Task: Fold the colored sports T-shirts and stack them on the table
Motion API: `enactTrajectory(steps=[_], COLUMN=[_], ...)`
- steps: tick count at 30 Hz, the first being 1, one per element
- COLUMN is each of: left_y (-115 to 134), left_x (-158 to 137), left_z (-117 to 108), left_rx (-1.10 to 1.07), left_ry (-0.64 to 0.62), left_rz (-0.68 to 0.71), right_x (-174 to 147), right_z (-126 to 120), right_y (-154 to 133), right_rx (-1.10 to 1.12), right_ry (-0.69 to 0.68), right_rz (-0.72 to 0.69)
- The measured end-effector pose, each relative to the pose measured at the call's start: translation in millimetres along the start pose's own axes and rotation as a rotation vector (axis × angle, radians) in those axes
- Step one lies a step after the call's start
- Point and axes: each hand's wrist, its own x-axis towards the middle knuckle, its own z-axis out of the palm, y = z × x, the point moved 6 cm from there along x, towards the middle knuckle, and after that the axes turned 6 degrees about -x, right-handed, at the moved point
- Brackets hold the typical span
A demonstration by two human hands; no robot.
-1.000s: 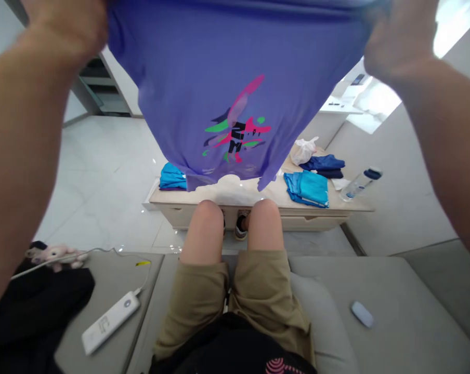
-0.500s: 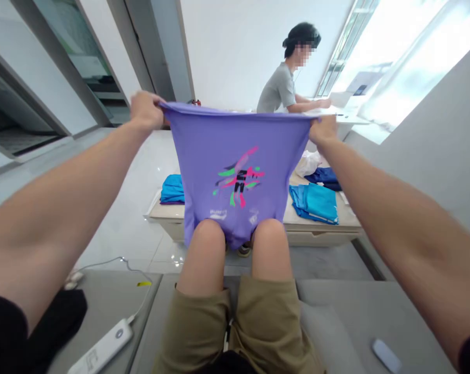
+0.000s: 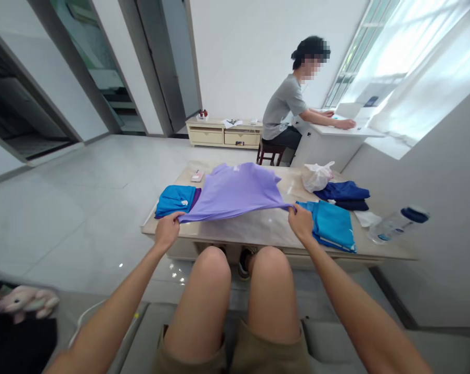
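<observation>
A purple T-shirt (image 3: 238, 189) stretches between my two hands over the low table (image 3: 243, 228). Its far part lies toward the tabletop, while the near hem is pulled taut and held up off it. My left hand (image 3: 167, 231) pinches the hem's left corner, close to a folded blue garment (image 3: 175, 200) that has a dark purple one under it. At the right corner my right hand (image 3: 301, 222) grips the hem, just beside a folded blue stack (image 3: 334, 224). The printed design on the shirt is out of sight.
On the table's right are a white plastic bag (image 3: 316, 176), navy clothes (image 3: 344, 192) and a clear bottle (image 3: 396, 226). A small pink box (image 3: 197, 176) sits at the back left. Beyond, a person (image 3: 287, 104) sits at a white desk (image 3: 336, 132). My knees are against the near side.
Both hands have come down and the shirt has swung from hanging upright before me to spreading out over the table. The seated person's arm has shifted on the desk.
</observation>
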Motion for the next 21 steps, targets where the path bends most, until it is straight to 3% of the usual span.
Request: enactTrajectory(steps=[2,5,10,12,14,17,21], left_y=[-14.5,-26.4,-47.2,-37.8,-6.1,72.9,179.2], left_x=[12.0,24.9,11.3,1.8,-4.9,-7.0,4.7], left_z=[25.8,49.9,88.1,99.6,106.0,117.4,152.1], left_rx=[0.022,0.007,-0.114,-0.171,-0.217,-0.245,-0.342], left_ry=[-0.064,-0.112,-0.232,-0.349,-0.47,-0.613,-0.706], left_rz=[-0.025,-0.031,-0.005,0.093,0.262,0.484,0.449], right_x=[-9.8,-18.6,-26.1,-21.6,-13.1,0.2,4.0], right_z=[27.0,47.2,70.0,76.1,80.5,83.5,78.5], right_y=[48.3,87.9,113.0,112.5,100.5,59.2,-16.7], right_rx=[-0.025,0.07,0.229,0.238,0.209,0.15,0.201], right_ry=[-0.102,-0.196,-0.234,-0.229,-0.237,-0.236,-0.201], right_rz=[0.075,0.102,0.142,0.141,0.101,-0.019,-0.232])
